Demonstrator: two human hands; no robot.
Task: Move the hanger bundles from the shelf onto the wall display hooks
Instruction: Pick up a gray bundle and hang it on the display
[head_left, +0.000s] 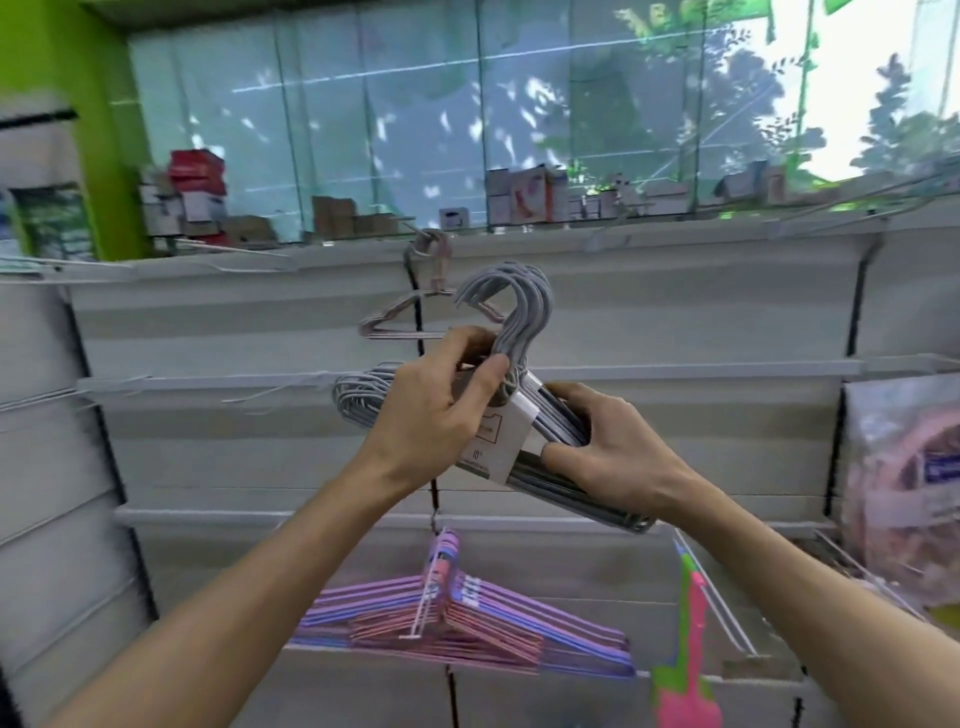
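I hold a bundle of grey hangers (524, 317) with a white paper label in front of the white slat wall. My left hand (436, 410) grips the bundle at the neck, just below the hooks. My right hand (602, 452) grips the bundle's right shoulder bars. Behind it a pale pink hanger bundle (395, 325) hangs from a display hook (421, 236) near the wall's top. Lower down, a pink and purple hanger bundle (467, 629) hangs on another hook. The image is blurred.
Bare white wire hooks (270, 392) stick out of the wall at left, and longer ones (727, 608) at lower right. A bagged pink item (904, 493) hangs at right. A green and pink item (685, 665) sits low. Boxes (524, 200) line the top ledge.
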